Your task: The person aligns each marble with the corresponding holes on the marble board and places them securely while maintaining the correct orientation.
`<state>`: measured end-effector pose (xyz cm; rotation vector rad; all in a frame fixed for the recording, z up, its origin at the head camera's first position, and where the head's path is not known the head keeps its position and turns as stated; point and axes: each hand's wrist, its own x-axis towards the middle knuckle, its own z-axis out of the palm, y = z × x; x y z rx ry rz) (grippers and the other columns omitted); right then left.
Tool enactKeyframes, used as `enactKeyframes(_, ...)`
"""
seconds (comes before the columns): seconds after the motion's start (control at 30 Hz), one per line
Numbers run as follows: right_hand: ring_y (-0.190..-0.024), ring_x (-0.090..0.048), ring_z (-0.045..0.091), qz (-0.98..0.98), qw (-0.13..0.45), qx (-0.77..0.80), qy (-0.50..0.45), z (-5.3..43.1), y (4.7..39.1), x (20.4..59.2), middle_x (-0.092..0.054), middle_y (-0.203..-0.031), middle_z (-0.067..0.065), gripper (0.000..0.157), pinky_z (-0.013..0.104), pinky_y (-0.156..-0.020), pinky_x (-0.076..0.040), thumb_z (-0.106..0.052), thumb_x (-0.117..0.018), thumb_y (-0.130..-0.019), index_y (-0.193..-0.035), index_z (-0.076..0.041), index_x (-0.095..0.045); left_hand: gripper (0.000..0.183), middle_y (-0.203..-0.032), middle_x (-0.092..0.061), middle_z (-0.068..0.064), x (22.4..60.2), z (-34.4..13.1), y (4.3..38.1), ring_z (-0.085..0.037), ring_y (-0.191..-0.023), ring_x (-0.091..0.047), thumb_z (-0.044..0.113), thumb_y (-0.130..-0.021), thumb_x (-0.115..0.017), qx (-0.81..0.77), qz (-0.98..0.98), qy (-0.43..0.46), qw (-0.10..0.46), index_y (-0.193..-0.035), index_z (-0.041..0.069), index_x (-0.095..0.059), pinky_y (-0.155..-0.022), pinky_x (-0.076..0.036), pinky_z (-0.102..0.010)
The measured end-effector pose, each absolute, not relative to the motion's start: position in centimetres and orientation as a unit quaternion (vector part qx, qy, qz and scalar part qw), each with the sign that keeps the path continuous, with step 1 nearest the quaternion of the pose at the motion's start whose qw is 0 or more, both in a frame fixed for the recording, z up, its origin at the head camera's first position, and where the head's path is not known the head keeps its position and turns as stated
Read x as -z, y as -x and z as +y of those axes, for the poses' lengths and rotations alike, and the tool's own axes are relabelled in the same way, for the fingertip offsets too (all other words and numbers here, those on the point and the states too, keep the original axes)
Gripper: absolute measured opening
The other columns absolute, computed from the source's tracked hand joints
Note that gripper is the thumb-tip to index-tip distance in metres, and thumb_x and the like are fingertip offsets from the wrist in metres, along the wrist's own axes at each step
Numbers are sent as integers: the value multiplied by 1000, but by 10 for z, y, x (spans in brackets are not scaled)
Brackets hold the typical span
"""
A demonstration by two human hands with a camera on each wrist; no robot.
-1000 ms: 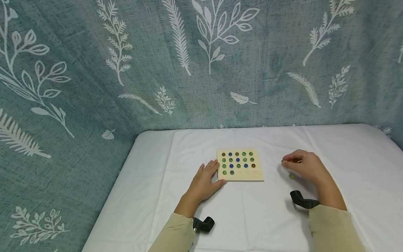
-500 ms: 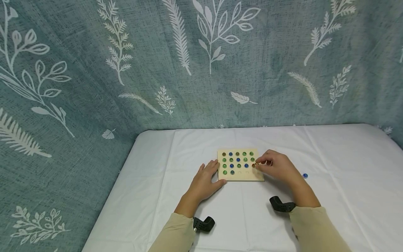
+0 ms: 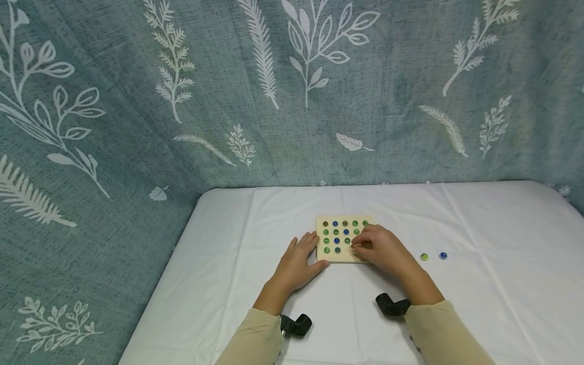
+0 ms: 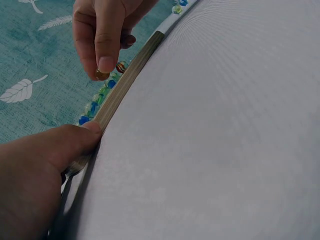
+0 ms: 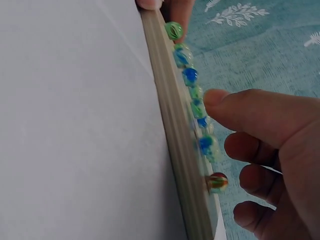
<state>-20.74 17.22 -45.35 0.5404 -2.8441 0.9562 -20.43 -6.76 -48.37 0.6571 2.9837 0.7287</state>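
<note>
A pale wooden board (image 3: 344, 258) lies on the white cloth, with rows of blue, green and brown glass marbles (image 3: 336, 241) in its hollows. At its left side rests my left hand (image 3: 294, 263), fingers straight and thumb against the front corner. Over the board's right part is my right hand (image 3: 383, 251), which hides several hollows there. Thumb and fingertip pinch an amber marble (image 4: 102, 75), clearest in the left wrist view. A red-and-green marble (image 5: 218, 182) sits in the board near the right fingers; the pinched one is hidden in that view.
Two loose marbles, a yellow-green one (image 3: 424, 257) and a blue one (image 3: 443, 256), lie on the white tablecloth (image 3: 515, 304) right of the board. A green leaf-patterned curtain (image 3: 274, 147) hangs behind the table. Each wrist wears a black camera (image 3: 296, 325).
My right hand has moved left from beside the loose marbles to over the board, carrying the amber marble. The two loose marbles came into full view. My left hand has stayed put.
</note>
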Motion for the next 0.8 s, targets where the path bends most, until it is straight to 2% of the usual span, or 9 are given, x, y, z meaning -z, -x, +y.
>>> enactKeyframes(0.37, -70, -46, 9, -938, 40, -273, -210, 163, 209, 458, -54, -76, -9, 11, 26, -64, -41, -20, -74, -81, -91, -16, -75, 72, -151, -34, 4, 483, -68, 204, -10, -142, -24, 50, -86, -61, -234, 949, -210, 2, -146, 17, -38, -120, -14, -35)
enactKeyframes(0.8, -71, -46, 9, -938, 47, -272, -212, 163, 207, 457, -55, -76, -9, 11, 26, -63, -41, -21, -75, -80, -90, -17, -75, 72, -151, -34, 5, 484, -67, 204, -10, -142, -24, 50, -86, -62, -238, 948, -211, -1, -145, 17, -38, -120, -14, -35)
